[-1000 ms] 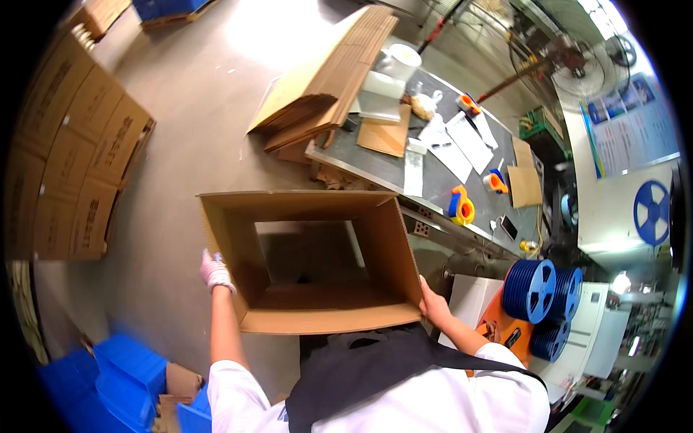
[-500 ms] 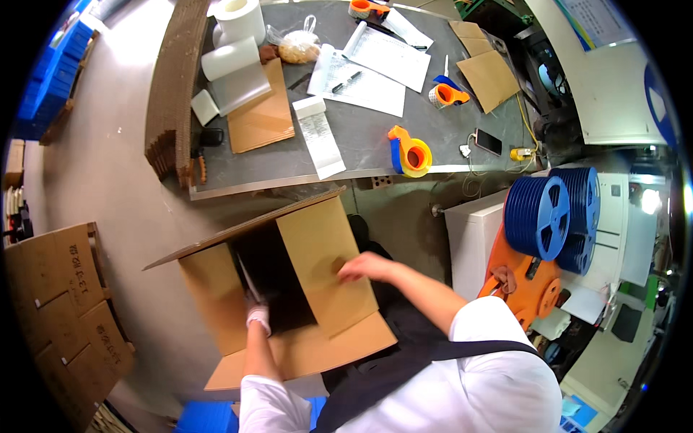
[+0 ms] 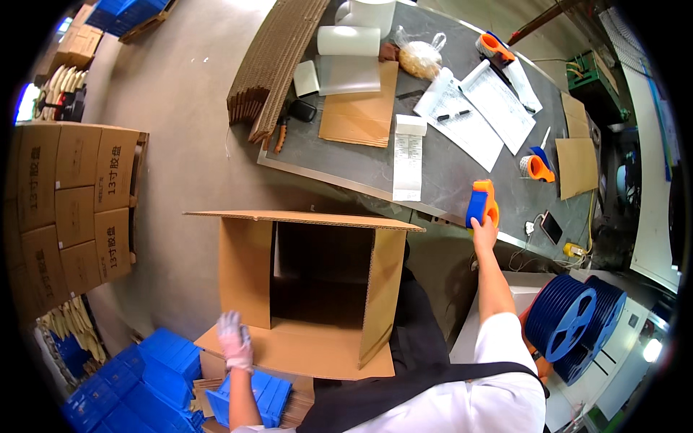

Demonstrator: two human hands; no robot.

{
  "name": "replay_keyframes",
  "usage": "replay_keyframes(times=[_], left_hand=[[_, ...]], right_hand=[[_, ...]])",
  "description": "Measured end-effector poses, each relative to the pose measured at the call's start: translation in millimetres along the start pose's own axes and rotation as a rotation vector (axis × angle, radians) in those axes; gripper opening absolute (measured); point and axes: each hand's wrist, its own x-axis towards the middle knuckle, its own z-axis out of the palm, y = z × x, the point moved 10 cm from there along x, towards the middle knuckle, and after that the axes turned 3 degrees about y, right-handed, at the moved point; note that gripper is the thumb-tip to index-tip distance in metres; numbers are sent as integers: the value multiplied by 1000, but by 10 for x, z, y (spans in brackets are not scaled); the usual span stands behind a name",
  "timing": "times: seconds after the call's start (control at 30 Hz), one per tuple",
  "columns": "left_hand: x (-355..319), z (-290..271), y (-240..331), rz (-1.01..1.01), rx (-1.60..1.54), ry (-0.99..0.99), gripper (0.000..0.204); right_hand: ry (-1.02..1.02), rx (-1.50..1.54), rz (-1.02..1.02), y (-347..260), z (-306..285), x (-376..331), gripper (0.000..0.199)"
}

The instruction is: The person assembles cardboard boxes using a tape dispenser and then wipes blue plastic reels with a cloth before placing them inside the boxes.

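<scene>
An open cardboard box [image 3: 310, 348] lies in front of me with its flaps spread and its dark inside showing. My left hand [image 3: 235, 343], in a pale glove, rests on the left part of the near flap with its fingers stretched out. Out to the right, at the table's near edge, my right hand [image 3: 485, 234] is bare and closed round an orange and blue tape dispenser [image 3: 483, 202]. That dispenser is tilted up on the tabletop.
On the grey table [image 3: 339, 167] lie papers [image 3: 462, 119], a receipt-like strip [image 3: 408, 166], a phone [image 3: 551, 226] and flat cardboard [image 3: 359, 115]. Stacked cartons [image 3: 76, 209] stand left, blue crates [image 3: 166, 364] lower left. Blue reels [image 3: 563, 317] sit at the right.
My right hand has gone from the box flap to the tape dispenser and taken hold of it. My left hand has come out of the box onto the near flap. The view has turned.
</scene>
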Motion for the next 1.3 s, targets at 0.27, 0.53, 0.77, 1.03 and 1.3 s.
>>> replay_keyframes(times=[0.27,0.53,0.77,1.03,1.3], left_hand=[[-221,-203,-331,-52,72,254,41],[400,106,-75,26,19,230,43],[1255,948,-122,-391,16,376,56],[1312,1371,-1056,-989,-1598,511,79],[1484,1067,-660,-402,-407,360,28]], right_hand=[[-539,1344,166,-967,-367,-2140,46],[-654,733,-70,-1929,330,-2569,33],[-318,1139,-255,-2580,-1447,-1542,52],[-595,36,-470,-2705,227,-2615,33],[-849,437,-306,-2428,357,-2834,41]])
